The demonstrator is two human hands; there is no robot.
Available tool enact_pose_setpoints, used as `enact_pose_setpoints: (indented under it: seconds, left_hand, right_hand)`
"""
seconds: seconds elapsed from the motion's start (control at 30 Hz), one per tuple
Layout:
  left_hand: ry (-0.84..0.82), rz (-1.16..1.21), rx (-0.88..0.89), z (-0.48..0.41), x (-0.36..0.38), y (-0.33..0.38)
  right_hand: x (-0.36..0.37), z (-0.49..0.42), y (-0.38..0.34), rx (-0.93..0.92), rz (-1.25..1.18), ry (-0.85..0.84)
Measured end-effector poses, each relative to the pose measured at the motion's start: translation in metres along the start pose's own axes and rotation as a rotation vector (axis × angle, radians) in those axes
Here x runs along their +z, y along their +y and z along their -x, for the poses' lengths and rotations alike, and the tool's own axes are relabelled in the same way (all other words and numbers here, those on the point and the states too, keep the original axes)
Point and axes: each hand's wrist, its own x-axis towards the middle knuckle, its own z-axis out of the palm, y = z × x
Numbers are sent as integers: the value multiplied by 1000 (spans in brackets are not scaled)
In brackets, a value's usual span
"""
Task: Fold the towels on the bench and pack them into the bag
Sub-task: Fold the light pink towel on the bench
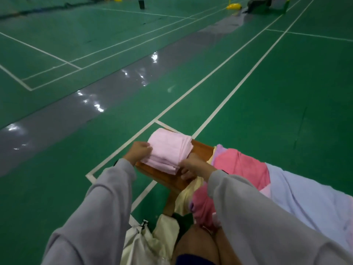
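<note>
A folded light pink towel (168, 150) lies on the end of the wooden bench (200, 150). My left hand (138, 152) grips its left edge with curled fingers. My right hand (193, 165) pinches its near right corner. Behind my right arm several unfolded towels are heaped on the bench: a darker pink towel (242, 165), a lavender towel (309, 196) and a pale yellow towel (188, 196). A cream drawstring bag (145, 243) sits low between my arms, beside my knee.
Green court floor (267, 92) with white lines surrounds the bench, and a shiny grey strip (95, 104) crosses at the left. Yellow net-post bases (234, 6) and a dark object (141, 4) stand far off. My bare knees (198, 245) are at the bottom.
</note>
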Motion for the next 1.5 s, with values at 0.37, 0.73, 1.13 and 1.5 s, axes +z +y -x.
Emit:
enact_pose_setpoints:
  seconds: [0.37,0.73,1.13,1.5]
  left_hand:
    - [81,-299,-60,-36,8,-15]
    - [111,-245,-29,-26,3,-25]
    - [54,-67,-80,-40,9,-31]
    - [-477,498,-273,-3,-7,-12]
  right_hand:
    - [2,-18,-17,-119,179,277]
    - [9,9,-26,-25,164,18]
    - [18,-15,-37,11,-372,297]
    - [16,-5,-40,52,-465,139]
